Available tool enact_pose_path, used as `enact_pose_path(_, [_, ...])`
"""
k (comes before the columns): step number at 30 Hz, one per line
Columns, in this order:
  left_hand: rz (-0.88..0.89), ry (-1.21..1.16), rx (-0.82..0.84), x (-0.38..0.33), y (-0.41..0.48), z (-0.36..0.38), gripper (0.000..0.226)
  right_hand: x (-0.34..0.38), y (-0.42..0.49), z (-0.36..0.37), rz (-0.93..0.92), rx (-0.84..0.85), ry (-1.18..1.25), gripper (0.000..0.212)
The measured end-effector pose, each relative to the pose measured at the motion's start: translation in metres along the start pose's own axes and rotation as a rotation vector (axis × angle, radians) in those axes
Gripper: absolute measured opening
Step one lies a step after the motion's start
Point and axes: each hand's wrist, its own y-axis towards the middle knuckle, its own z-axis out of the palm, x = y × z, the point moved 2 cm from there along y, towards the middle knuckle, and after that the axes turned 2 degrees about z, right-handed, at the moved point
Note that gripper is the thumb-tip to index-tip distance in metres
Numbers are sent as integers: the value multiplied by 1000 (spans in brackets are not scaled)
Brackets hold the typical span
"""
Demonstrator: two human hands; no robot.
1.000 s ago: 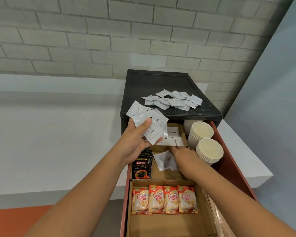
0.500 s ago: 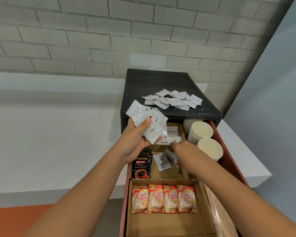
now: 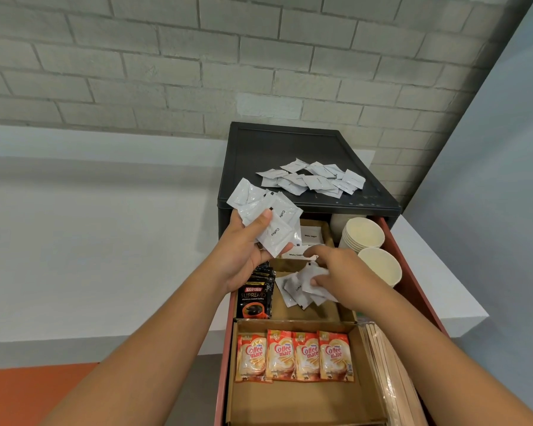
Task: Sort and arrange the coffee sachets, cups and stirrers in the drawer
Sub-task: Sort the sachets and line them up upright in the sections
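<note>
White and printed "Coffee", the fan of sachets [image 3: 277, 238] is held above the far-left part of the open drawer [image 3: 413, 272]. It is clamped by the left hand [image 3: 243, 259], with the thumb laid across the front and the curled fingers behind.

Lower down, in the middle cardboard compartment, the loose white sachets [image 3: 291, 292] are partly covered by the right hand [image 3: 339, 272]. Some are pinched between its thumb and bent fingers, while the rest lie on the cardboard just left of the fingertips.

Black Kopiko sachets [image 3: 254, 299] are stood on end at that compartment's left. White sugar sachets [image 3: 311, 236] are seen in the section behind it. Four Coffee mate sachets [image 3: 293, 355] are lined up in the near compartment.

Paper cups [image 3: 363, 233] are stacked at the far right, and wrapped stirrers [image 3: 391, 379] are laid along the near right wall. More white sachets are heaped in a pile [image 3: 314, 179] on the dark cabinet top [image 3: 274, 149].
</note>
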Motion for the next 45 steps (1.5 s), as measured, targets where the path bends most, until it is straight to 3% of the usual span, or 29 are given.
enact_pose_path(4, [0, -2, 2, 0, -1, 1, 61, 0, 9, 27, 67, 73, 238, 52])
enact_pose_path(13, [-10, -2, -10, 0, -2, 2, 65, -1, 35, 68, 268, 107, 108, 79])
enact_pose_path(18, [-11, -15, -4, -2, -2, 2, 58, -4, 40, 74, 407, 124, 199, 85])
enact_pose_path(25, [-13, -32, -3, -1, -1, 2, 57, -4, 39, 78, 466, 100, 369, 86])
enact_pose_path(33, [-20, -30, -18, -1, -2, 3, 58, -3, 34, 80, 414, 96, 186, 78])
enact_pose_path(39, [-11, -29, -14, -1, -2, 2, 42, -2, 21, 62, 230, 196, 291, 54])
enact_pose_path(42, [-6, 4, -10, -1, -1, 2, 42, -9, 5, 31, 167, 130, 351, 56])
enact_pose_path(45, [0, 13, -13, 0, 0, 1, 42, -15, -18, -7, 123, -52, 596, 43])
